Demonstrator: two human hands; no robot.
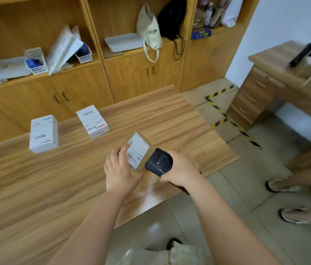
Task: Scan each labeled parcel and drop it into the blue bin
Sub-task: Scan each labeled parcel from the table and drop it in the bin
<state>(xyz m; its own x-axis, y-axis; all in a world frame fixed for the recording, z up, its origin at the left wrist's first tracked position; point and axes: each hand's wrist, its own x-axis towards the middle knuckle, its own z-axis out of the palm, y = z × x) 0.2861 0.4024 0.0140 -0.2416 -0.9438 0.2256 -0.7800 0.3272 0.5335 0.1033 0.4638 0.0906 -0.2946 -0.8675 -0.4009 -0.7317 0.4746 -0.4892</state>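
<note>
Evidently mid-scan, the left hand (120,169) holds the brown parcel (139,145) tilted over the table (55,188) while the right hand (181,169) grips the black scanner (158,162) beside its label (136,156); next should come carrying it to the blue bin, not in view.

Tote bag (149,25), black bag (171,20) on shelf (170,44); hazard tape (225,114) on floor (246,197).

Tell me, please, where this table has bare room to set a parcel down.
The table is bare at front-left, between the left white parcel and the near edge, and at far right, beyond the brown parcel. It is crowded where the left hand, right hand and scanner meet.
</note>
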